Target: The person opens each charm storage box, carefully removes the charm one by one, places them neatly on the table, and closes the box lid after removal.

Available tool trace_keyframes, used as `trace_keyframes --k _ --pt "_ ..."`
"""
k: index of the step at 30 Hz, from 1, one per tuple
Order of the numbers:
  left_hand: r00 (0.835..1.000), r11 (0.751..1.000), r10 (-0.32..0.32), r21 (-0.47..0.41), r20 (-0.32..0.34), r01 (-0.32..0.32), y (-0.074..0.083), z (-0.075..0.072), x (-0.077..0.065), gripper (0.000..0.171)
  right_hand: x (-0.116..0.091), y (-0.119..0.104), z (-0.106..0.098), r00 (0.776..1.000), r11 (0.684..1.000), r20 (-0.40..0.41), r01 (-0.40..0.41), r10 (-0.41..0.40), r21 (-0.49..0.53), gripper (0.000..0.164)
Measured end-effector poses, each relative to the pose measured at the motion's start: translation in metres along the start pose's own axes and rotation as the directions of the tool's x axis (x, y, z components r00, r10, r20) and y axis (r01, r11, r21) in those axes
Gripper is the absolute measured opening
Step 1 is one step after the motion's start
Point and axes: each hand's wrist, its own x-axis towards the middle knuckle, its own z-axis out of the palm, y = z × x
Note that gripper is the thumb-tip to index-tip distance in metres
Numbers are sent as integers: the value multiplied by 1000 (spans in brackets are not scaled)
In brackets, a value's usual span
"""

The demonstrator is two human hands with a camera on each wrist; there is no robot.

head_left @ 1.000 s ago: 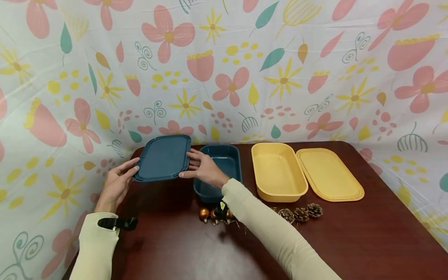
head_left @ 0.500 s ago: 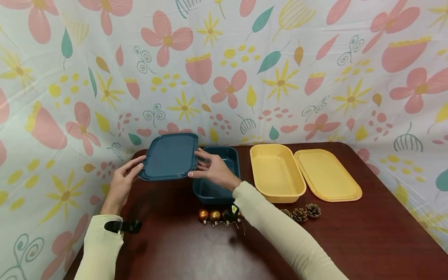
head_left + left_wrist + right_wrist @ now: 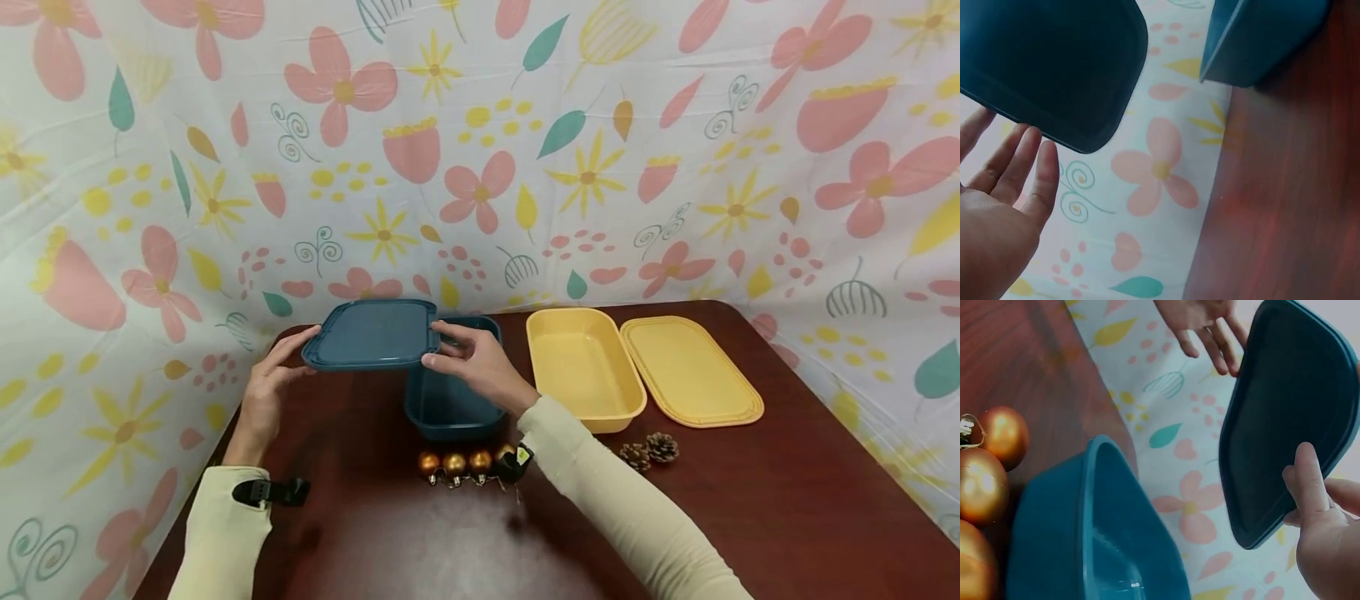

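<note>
A dark blue lid hangs in the air, partly over a matching blue container in the head view. My right hand pinches the lid's right edge between thumb and fingers. At its left edge is my left hand, whose straight fingertips meet the rim in the left wrist view, where the lid's underside shows. The right wrist view shows the right thumb on the lid and the left fingers spread beyond it. The blue container is open-topped; the lid covers its upper left from the head camera.
To the right stand an open yellow container and, beside it, a yellow lid. Several orange-gold ball ornaments lie in front of the blue container. Pine cones lie before the yellow one, partly behind the right sleeve.
The blue lid has moved right, farther over the blue container, and tipped flatter, with both hands following. The left fingers have loosened along its edge. The view has shifted slightly.
</note>
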Motion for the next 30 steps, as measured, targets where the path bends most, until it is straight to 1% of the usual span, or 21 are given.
trace_keyframes --k 2,5,7,10,13,15,19,21,23,26,27,28,30 --pt "1000 996 12 90 -20 -10 2 3 1 42 -2 -3 -2 1000 1000 -25 17 -17 -22 61" --pt "998 974 28 225 -63 -13 4 9 3 42 -4 -6 -5 998 999 -56 35 -37 -41 56" --pt "995 966 27 257 -96 -1 7 14 5 43 -6 -7 -6 997 999 -70 35 -38 -39 54" --pt "988 963 20 267 -153 22 15 21 6 39 -8 -8 -8 996 999 -79 42 -44 -32 52" --pt "981 967 15 251 -193 35 23 28 7 35 -11 -8 -9 994 998 -94 56 -57 -15 50" --pt "978 969 19 244 -207 33 25 30 7 33 -12 -8 -11 991 997 -109 72 -71 12 48" --pt "974 978 48 208 -222 -1 19 32 10 32 -13 -5 -13 988 986 -123 108 -93 124 47" --pt "972 987 61 157 -227 -25 15 33 12 31 -13 -3 -15 988 976 -124 118 -96 181 50" --pt "971 994 67 99 -228 -45 12 35 14 30 -15 -2 -17 988 970 -121 119 -95 213 56" --pt "971 999 46 -1 -233 -47 12 38 17 31 -16 0 -18 990 966 -115 103 -77 237 67" --pt "972 999 36 -16 -232 -41 13 39 18 32 -17 1 -19 991 967 -113 97 -72 235 71" --pt "971 999 15 -25 -238 -21 14 41 19 34 -17 1 -19 992 969 -111 92 -67 231 74" --pt "973 1000 -17 -24 -232 11 16 44 20 37 -18 2 -20 992 971 -105 88 -65 222 77"
